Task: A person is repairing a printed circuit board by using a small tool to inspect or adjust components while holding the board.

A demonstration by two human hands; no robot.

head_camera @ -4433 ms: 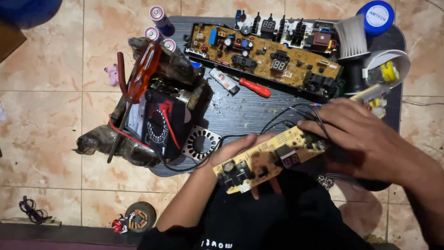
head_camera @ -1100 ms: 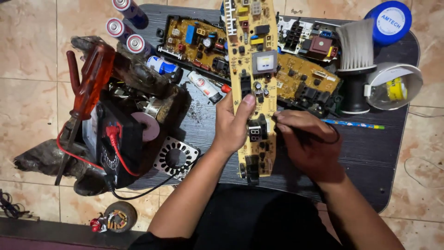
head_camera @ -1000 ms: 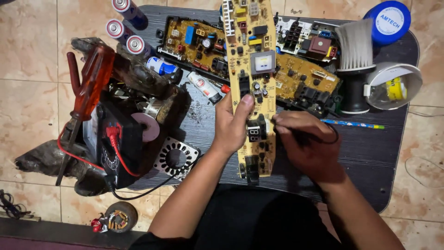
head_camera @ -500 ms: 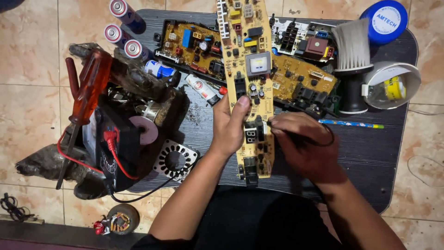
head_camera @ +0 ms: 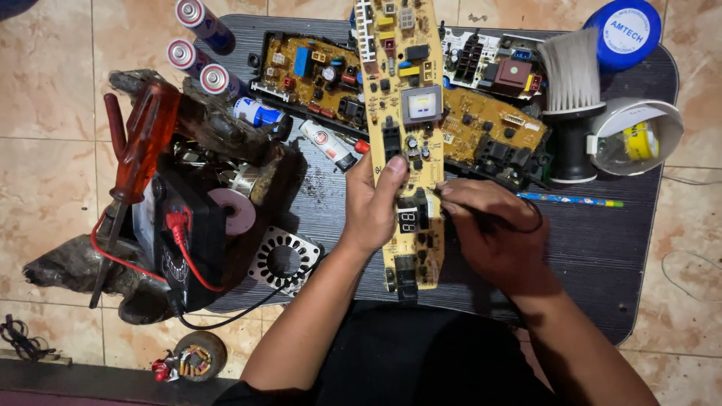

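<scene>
Left hand (head_camera: 370,210): closed on the left edge of a long narrow yellow circuit board (head_camera: 407,143), thumb laid across its face; board is held lengthwise above the dark tabletop (head_camera: 602,248).
Right hand (head_camera: 489,237): fingers curled at the board's right edge, approx. level w/ its small digit display; a thin black wire (head_camera: 526,218) is looped over the hand; whether anything is pinched cannot be told.
Boards: 3 counted (1 held, 2 lying flat under it) — a wide brown-yellow circuit board (head_camera: 316,79) and a smaller pale board w/ black and maroon parts (head_camera: 492,64).
Batteries: 3 cylindrical cells w/ red-ringed tops (head_camera: 199,56), grouped at top left.
Brush: 1 black-handled brush w/ white bristles (head_camera: 571,98), standing right of the boards.
Screwdriver: 1 w/ translucent red handle (head_camera: 139,150), resting on the clutter at left.
Lid: 1 round blue (head_camera: 623,31) (top right).
Pencil: 1 blue (head_camera: 570,200), lying just right of the right hand.
</scene>
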